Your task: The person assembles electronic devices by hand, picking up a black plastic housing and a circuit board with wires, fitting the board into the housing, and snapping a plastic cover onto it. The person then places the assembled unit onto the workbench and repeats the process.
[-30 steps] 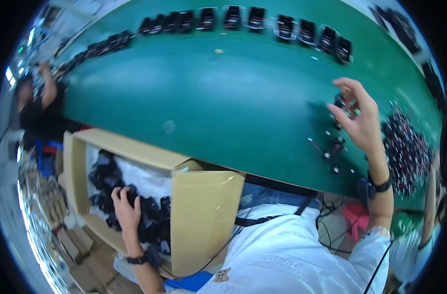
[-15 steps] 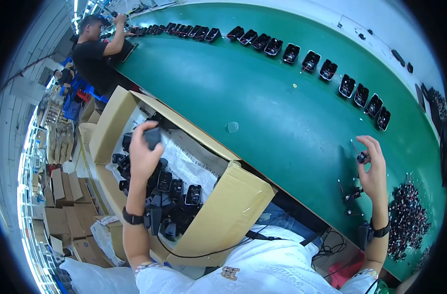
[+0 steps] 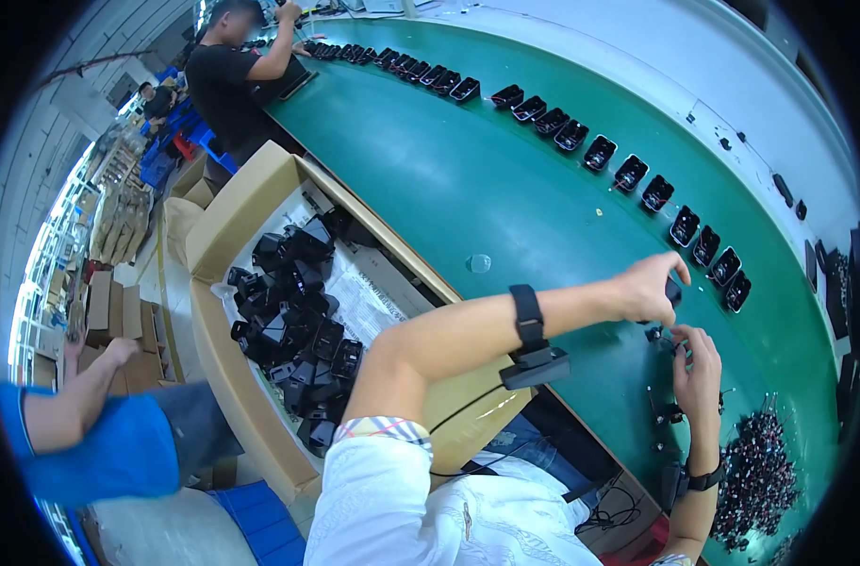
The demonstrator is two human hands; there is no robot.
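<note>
My left hand (image 3: 649,288) reaches across over the green table, its fingers closed round a black plastic housing (image 3: 673,291) that they partly hide. Just below it, my right hand (image 3: 699,363) pinches a small black wired part (image 3: 656,334) between thumb and fingers. The two hands are close together. Loose parts like it (image 3: 670,413) lie on the table beside my right wrist, next to a big heap of small wired parts (image 3: 752,476). On my left stands an open cardboard box (image 3: 221,335) holding many black housings (image 3: 293,283).
A long curved row of black housings (image 3: 601,153) with wires runs along the green table (image 3: 402,174). A clear plastic piece (image 3: 479,263) lies mid-table. One person in black (image 3: 227,85) works at the far left; another in blue (image 3: 100,443) is beside the box.
My left hand has carried the black housing from over the box across to my right hand. The right hand has come lower. A person in blue has entered at the left.
</note>
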